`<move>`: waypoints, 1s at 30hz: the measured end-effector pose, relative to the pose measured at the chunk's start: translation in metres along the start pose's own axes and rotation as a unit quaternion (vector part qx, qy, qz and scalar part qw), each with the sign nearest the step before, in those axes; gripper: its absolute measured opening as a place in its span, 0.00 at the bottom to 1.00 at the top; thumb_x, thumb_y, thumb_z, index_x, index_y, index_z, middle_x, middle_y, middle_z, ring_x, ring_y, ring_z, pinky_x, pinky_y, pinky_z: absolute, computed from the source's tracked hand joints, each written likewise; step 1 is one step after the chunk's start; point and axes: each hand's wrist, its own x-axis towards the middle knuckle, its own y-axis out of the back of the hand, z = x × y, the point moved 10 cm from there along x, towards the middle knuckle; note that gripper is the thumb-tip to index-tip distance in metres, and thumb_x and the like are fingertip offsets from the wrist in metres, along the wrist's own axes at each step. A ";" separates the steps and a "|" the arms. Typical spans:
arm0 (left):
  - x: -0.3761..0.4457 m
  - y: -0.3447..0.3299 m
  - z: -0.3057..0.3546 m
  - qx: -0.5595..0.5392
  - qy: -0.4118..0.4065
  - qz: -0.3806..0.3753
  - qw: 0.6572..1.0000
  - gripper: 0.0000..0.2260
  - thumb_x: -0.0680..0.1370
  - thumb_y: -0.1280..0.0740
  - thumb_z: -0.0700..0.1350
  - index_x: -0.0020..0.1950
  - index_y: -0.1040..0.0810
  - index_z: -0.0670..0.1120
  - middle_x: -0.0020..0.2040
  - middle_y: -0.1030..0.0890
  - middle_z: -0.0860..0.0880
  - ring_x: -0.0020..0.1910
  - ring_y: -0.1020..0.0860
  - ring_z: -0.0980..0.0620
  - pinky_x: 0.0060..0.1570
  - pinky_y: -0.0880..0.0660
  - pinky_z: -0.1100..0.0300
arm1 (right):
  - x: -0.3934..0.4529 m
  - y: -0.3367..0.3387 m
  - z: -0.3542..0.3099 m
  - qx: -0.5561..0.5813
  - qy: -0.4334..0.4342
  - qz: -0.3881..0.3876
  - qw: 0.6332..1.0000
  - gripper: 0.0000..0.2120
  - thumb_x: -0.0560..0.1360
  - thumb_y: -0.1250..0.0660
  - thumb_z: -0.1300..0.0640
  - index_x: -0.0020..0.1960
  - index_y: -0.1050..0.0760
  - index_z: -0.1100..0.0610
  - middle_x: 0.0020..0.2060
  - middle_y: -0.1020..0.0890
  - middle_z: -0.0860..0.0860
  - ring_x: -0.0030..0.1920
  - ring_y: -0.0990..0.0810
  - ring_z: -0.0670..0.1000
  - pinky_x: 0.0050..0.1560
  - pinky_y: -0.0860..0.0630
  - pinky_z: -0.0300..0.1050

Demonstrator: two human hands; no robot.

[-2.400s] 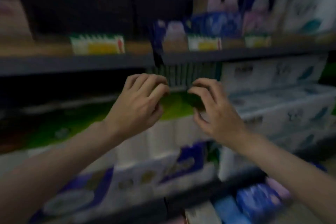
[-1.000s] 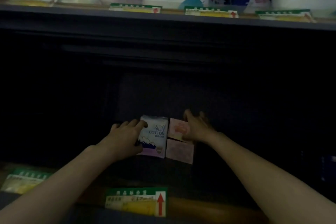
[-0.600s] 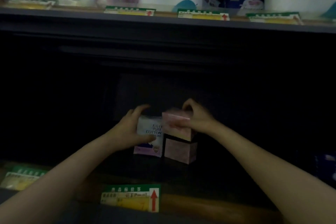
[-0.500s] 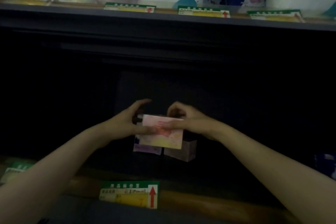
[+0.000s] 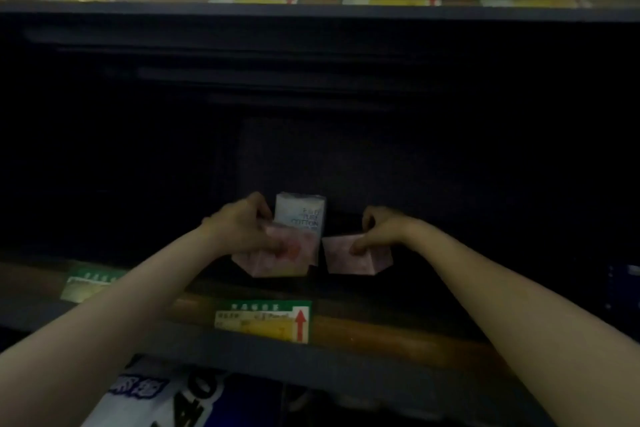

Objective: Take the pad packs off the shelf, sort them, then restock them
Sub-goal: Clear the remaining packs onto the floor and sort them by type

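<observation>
Pink pack [image 5: 277, 258] in left fingers [image 5: 277, 246], second pink pack [image 5: 360, 258] in right fingers [image 5: 358, 246], dark shelf [image 5: 381, 354] room alongside

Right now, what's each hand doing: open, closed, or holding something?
Left hand: grips a pink pad pack, in front of the white cotton pack.
Right hand: pinches a second pink pack.

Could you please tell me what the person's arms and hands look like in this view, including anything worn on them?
Both forearms are bare from the bottom edge of the picture up to the wrists: no sleeves, gloves, watch or bracelet show. The left hand and the right hand are bare too, and no rings can be made out, though the dim light and blur hide fine detail such as the nails.
</observation>
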 end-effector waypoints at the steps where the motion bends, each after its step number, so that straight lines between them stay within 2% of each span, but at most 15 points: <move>1: -0.004 0.012 0.006 -0.027 0.006 0.053 0.998 0.23 0.67 0.25 0.52 0.53 0.34 0.49 0.51 0.25 0.48 0.50 0.25 0.49 0.48 0.25 0.55 | -0.010 0.014 -0.002 0.021 0.015 0.039 0.999 0.21 0.67 0.26 0.49 0.53 0.32 0.54 0.54 0.26 0.52 0.49 0.27 0.50 0.38 0.29 0.41; 4: -0.025 0.044 0.033 -0.177 -0.005 0.191 0.966 0.23 0.68 0.25 0.49 0.56 0.32 0.45 0.51 0.26 0.45 0.48 0.25 0.47 0.42 0.29 0.56 | -0.062 0.065 -0.003 0.084 0.075 0.151 0.982 0.24 0.67 0.26 0.49 0.57 0.32 0.53 0.54 0.28 0.50 0.52 0.28 0.49 0.44 0.30 0.41; 7: -0.045 0.039 0.089 -0.285 -0.046 0.181 0.940 0.21 0.69 0.26 0.49 0.56 0.32 0.48 0.51 0.24 0.45 0.46 0.23 0.47 0.39 0.26 0.57 | -0.126 0.109 0.015 0.133 0.122 0.190 0.965 0.24 0.68 0.27 0.47 0.58 0.33 0.50 0.49 0.27 0.45 0.51 0.27 0.47 0.46 0.30 0.40; 9: -0.062 0.023 0.149 -0.284 -0.094 0.137 0.944 0.20 0.69 0.26 0.50 0.55 0.32 0.51 0.48 0.24 0.49 0.41 0.23 0.53 0.34 0.27 0.63 | -0.167 0.132 0.046 0.146 0.117 0.188 0.964 0.22 0.67 0.26 0.47 0.56 0.32 0.49 0.44 0.26 0.44 0.48 0.24 0.47 0.44 0.27 0.41; 12: -0.098 -0.024 0.251 -0.216 -0.180 0.043 0.959 0.20 0.69 0.27 0.51 0.56 0.32 0.52 0.43 0.26 0.54 0.37 0.25 0.59 0.26 0.28 0.70 | -0.230 0.153 0.112 0.146 0.081 0.161 0.973 0.22 0.67 0.26 0.49 0.56 0.30 0.52 0.45 0.22 0.50 0.43 0.22 0.48 0.42 0.25 0.42; 14: -0.131 -0.071 0.319 -0.176 -0.249 -0.019 0.952 0.20 0.70 0.27 0.49 0.56 0.32 0.51 0.41 0.27 0.53 0.33 0.26 0.61 0.25 0.29 0.72 | -0.281 0.156 0.170 0.132 0.045 0.137 0.981 0.22 0.65 0.26 0.49 0.56 0.29 0.52 0.46 0.19 0.53 0.45 0.19 0.51 0.45 0.22 0.48; 15: -0.148 -0.096 0.351 -0.163 -0.281 -0.040 0.945 0.19 0.70 0.28 0.49 0.56 0.32 0.51 0.39 0.27 0.53 0.31 0.27 0.63 0.25 0.30 0.73 | -0.307 0.152 0.203 0.134 0.024 0.123 0.983 0.22 0.64 0.26 0.47 0.54 0.28 0.50 0.45 0.19 0.52 0.45 0.18 0.51 0.44 0.22 0.47; 18: -0.207 -0.174 0.430 -0.175 -0.326 -0.111 0.922 0.20 0.69 0.28 0.51 0.55 0.33 0.52 0.41 0.26 0.55 0.32 0.25 0.62 0.24 0.28 0.71 | -0.382 0.121 0.308 0.148 -0.066 0.076 0.984 0.24 0.59 0.23 0.45 0.51 0.26 0.47 0.42 0.18 0.48 0.38 0.19 0.40 0.40 0.23 0.37; 20: -0.240 -0.225 0.469 -0.159 -0.360 -0.149 0.907 0.22 0.68 0.26 0.54 0.54 0.33 0.53 0.42 0.25 0.55 0.35 0.24 0.61 0.29 0.28 0.69 | -0.428 0.099 0.372 0.153 -0.116 0.059 0.980 0.27 0.58 0.23 0.47 0.54 0.27 0.49 0.40 0.21 0.45 0.34 0.23 0.34 0.37 0.28 0.27; 21: -0.258 -0.255 0.487 -0.148 -0.381 -0.168 0.897 0.23 0.66 0.25 0.57 0.53 0.33 0.53 0.41 0.25 0.55 0.35 0.25 0.61 0.31 0.29 0.70 | -0.453 0.083 0.402 0.167 -0.147 0.045 0.974 0.27 0.59 0.23 0.48 0.54 0.27 0.50 0.38 0.22 0.44 0.33 0.24 0.34 0.34 0.30 0.26; 22: -0.275 -0.286 0.497 -0.134 -0.395 -0.191 0.889 0.25 0.65 0.25 0.59 0.53 0.33 0.53 0.40 0.26 0.55 0.35 0.27 0.62 0.30 0.32 0.73 | -0.476 0.066 0.430 0.188 -0.173 0.026 0.966 0.27 0.58 0.22 0.50 0.54 0.27 0.50 0.37 0.22 0.44 0.34 0.24 0.36 0.33 0.30 0.27; 24: -0.309 -0.359 0.505 -0.102 -0.397 -0.267 0.872 0.26 0.64 0.26 0.63 0.52 0.33 0.52 0.39 0.27 0.56 0.34 0.28 0.62 0.30 0.33 0.72 | -0.517 0.020 0.482 0.233 -0.224 -0.021 0.946 0.24 0.60 0.25 0.52 0.54 0.27 0.50 0.38 0.20 0.45 0.37 0.23 0.39 0.37 0.28 0.32; 26: -0.344 -0.438 0.492 -0.057 -0.378 -0.353 0.854 0.27 0.63 0.28 0.66 0.52 0.32 0.53 0.44 0.26 0.56 0.41 0.26 0.56 0.36 0.32 0.64 | -0.551 -0.031 0.525 0.265 -0.263 -0.054 0.926 0.22 0.64 0.25 0.57 0.55 0.27 0.53 0.43 0.19 0.51 0.40 0.21 0.45 0.44 0.25 0.42; 28: -0.374 -0.506 0.459 -0.003 -0.353 -0.426 0.833 0.28 0.61 0.29 0.68 0.52 0.33 0.54 0.50 0.25 0.53 0.47 0.26 0.52 0.44 0.30 0.60 | -0.574 -0.080 0.557 0.290 -0.299 -0.069 0.907 0.22 0.66 0.25 0.61 0.57 0.28 0.57 0.44 0.21 0.57 0.40 0.23 0.51 0.43 0.25 0.50; 30: -0.395 -0.549 0.415 0.041 -0.322 -0.475 0.818 0.26 0.64 0.28 0.64 0.52 0.35 0.54 0.54 0.24 0.51 0.50 0.26 0.51 0.49 0.29 0.58 | -0.585 -0.125 0.573 0.314 -0.317 -0.088 0.891 0.21 0.66 0.24 0.63 0.55 0.29 0.57 0.44 0.24 0.57 0.39 0.25 0.51 0.38 0.27 0.45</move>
